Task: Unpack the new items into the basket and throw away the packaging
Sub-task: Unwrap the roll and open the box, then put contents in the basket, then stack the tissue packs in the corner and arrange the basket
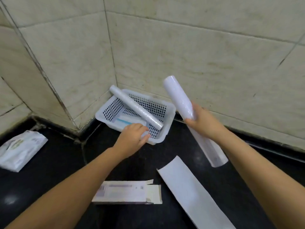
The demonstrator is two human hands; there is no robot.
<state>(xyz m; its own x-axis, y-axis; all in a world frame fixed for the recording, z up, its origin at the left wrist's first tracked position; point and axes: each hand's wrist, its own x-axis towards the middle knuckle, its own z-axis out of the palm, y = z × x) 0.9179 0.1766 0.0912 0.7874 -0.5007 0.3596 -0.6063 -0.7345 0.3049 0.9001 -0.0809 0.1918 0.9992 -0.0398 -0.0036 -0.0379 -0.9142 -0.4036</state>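
Observation:
A white perforated basket (166, 128) stands in the tiled corner on the black counter. A thin plastic-wrapped roll (135, 106) leans across it, one end over the back rim. A flat white and teal item (125, 121) lies on the basket floor. My left hand (133, 138) rests at the basket's front rim with its fingers on that flat item; a grip cannot be made out. My right hand (201, 121) is closed on a thick white roll (178, 96), held tilted in the air to the right of the basket.
An opened flat carton (127, 192) lies near the front. A long white sleeve (191, 190) lies to its right. Another white sleeve (209, 149) sits under my right forearm. A white plastic pack (19, 149) lies at the far left. Tiled walls close the back.

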